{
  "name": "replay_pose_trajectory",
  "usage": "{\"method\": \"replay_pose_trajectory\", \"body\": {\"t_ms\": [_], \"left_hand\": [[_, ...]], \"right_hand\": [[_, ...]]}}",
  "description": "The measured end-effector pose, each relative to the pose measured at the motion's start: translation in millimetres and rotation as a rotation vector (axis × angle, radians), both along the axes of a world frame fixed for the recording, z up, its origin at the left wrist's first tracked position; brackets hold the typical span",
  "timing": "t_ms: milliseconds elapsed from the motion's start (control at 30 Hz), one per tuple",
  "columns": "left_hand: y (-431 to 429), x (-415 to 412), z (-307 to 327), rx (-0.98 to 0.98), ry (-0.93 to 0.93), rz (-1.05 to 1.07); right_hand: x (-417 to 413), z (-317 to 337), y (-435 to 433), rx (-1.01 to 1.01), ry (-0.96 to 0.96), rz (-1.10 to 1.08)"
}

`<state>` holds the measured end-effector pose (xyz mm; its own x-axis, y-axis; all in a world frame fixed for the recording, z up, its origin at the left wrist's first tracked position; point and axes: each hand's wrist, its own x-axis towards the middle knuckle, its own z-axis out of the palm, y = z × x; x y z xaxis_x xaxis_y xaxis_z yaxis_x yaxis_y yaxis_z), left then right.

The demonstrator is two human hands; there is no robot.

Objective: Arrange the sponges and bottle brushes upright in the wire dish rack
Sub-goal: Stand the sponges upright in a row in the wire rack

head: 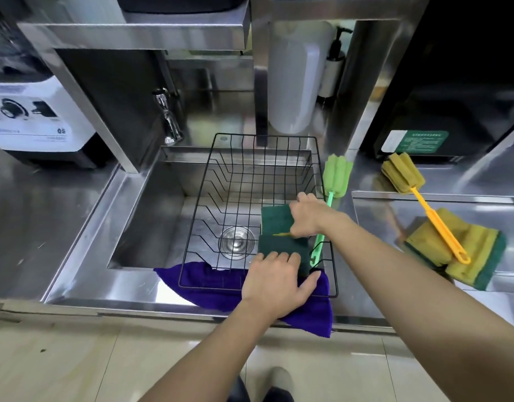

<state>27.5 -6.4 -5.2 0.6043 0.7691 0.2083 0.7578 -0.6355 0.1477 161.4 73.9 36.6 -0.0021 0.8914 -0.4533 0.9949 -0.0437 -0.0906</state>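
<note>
A black wire dish rack (218, 181) sits over the sink. Two green-faced sponges stand on edge in its near right corner. My right hand (306, 214) grips the farther sponge (274, 220) at its right side. My left hand (279, 281) rests on the top of the nearer sponge (281, 246), fingers over its edge. A green bottle brush (337, 175) leans along the rack's right side, foam head up. On the right counter a yellow bottle brush (406, 177) lies across a pile of yellow-and-green sponges (464, 248).
A purple cloth (209, 281) lies under the rack's front edge and hangs over the counter. The sink drain (236, 242) shows through the wires. A faucet (167, 117) stands behind left, a white appliance (32, 117) far left, a translucent container (296, 76) behind.
</note>
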Motion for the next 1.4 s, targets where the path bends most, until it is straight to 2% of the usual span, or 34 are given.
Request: {"method": "replay_pose_trajectory", "body": {"t_ms": [100,267,467,567,667,800,900,967,1067,1167,1233,1300,1400], "left_hand": [[0.8,0.2,1.0,-0.007,-0.010,-0.008],[0.0,-0.3,0.5,-0.006,-0.019,-0.009],[-1.8,2.6,2.4,0.015,-0.081,-0.057],[-8.3,14.2,7.1,-0.006,-0.116,-0.077],[-16.1,33.7,12.9,-0.009,-0.098,-0.120],[-22.5,55.6,15.7,-0.030,-0.046,-0.135],[-25.8,63.9,10.7,-0.039,0.016,-0.163],[-26.7,65.8,7.0,-0.036,0.066,-0.165],[-27.7,66.2,7.7,-0.026,0.116,-0.161],[-27.8,65.8,6.9,-0.001,0.158,-0.176],[-28.2,66.5,7.2,0.005,0.150,-0.175],[-27.6,66.1,6.2,-0.011,0.117,-0.175],[-27.5,66.2,4.4,-0.048,0.097,-0.141]], "right_hand": [[0.8,0.6,2.8,-0.041,0.008,0.013],[3.7,-3.9,0.5,0.034,0.015,0.014],[6.6,1.5,-6.9,0.004,-0.020,0.089],[17.9,9.7,-12.6,0.131,0.088,0.071],[41.4,19.4,-22.6,0.410,0.180,-0.090],[83.2,26.7,-50.0,0.727,0.052,-0.415],[116.1,19.9,-79.7,0.874,-0.073,-0.670],[136.9,11.8,-99.8,0.870,-0.104,-0.861],[160.8,2.5,-127.6,0.856,-0.019,-1.179],[179.0,-10.9,-148.6,0.757,0.159,-1.493],[186.9,-19.3,-157.7,0.657,0.363,-1.655],[192.0,-26.0,-161.3,0.606,0.540,-1.666],[197.2,-32.0,-160.0,0.572,0.624,-1.636]]}}
